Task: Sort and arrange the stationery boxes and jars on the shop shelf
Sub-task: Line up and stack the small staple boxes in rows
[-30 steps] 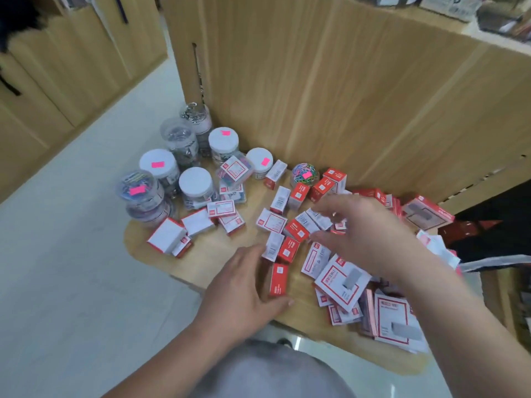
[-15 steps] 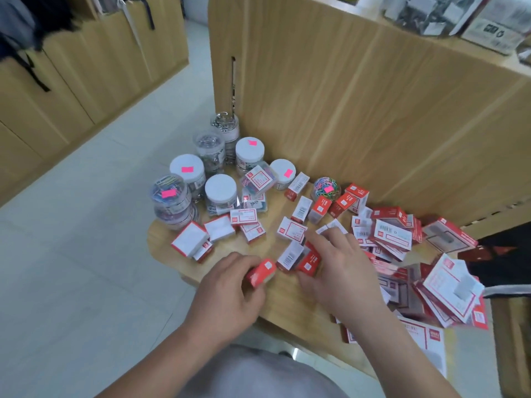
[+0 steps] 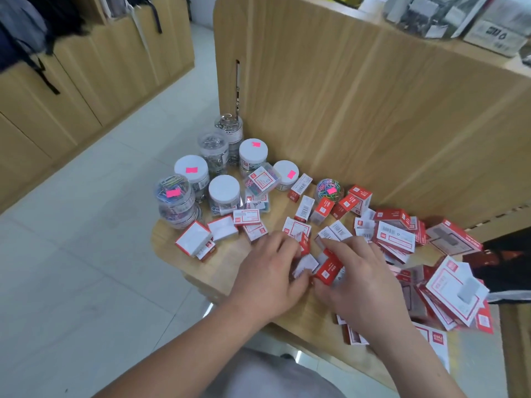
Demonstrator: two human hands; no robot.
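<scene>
**Stationery boxes (image 3: 305,208) of red-and-white cardboard: gathering under way, sorting hardly begun**

Small boxes lie scattered at all angles across the low, rounded light-wood shelf (image 3: 224,268), from its middle to the right. The clear plastic jars (image 3: 224,190) with white lids and pink stickers stand grouped at its far left corner. Both hands work near the front edge of the middle.

The left hand (image 3: 267,272) has its fingers curled, pinching a white-faced box (image 3: 306,264) against the thumb. The right hand (image 3: 366,282) is curled too, nipping a red box (image 3: 329,270) between thumb and forefinger. The two boxes are touching or close to it.

The step in hand seems to be collecting like-sized small boxes into one bundle. The next move probably calls for squaring them face to face. Then they need a bare patch of board, perhaps the strip in front of the jars.

Much is hard to read:
- The palms hide whatever else is held, and more boxes lie under the right wrist.
- The larger flat red-and-white packs (image 3: 457,288) at the right overlap in a heap, so they cannot be counted.
- Print on the labels is too blurred to tell one product from another.
- The shelf's near edge is cut off by the person's arms and grey clothing.
- The tall wooden upright panel (image 3: 373,124) blocks anything behind it.
</scene>
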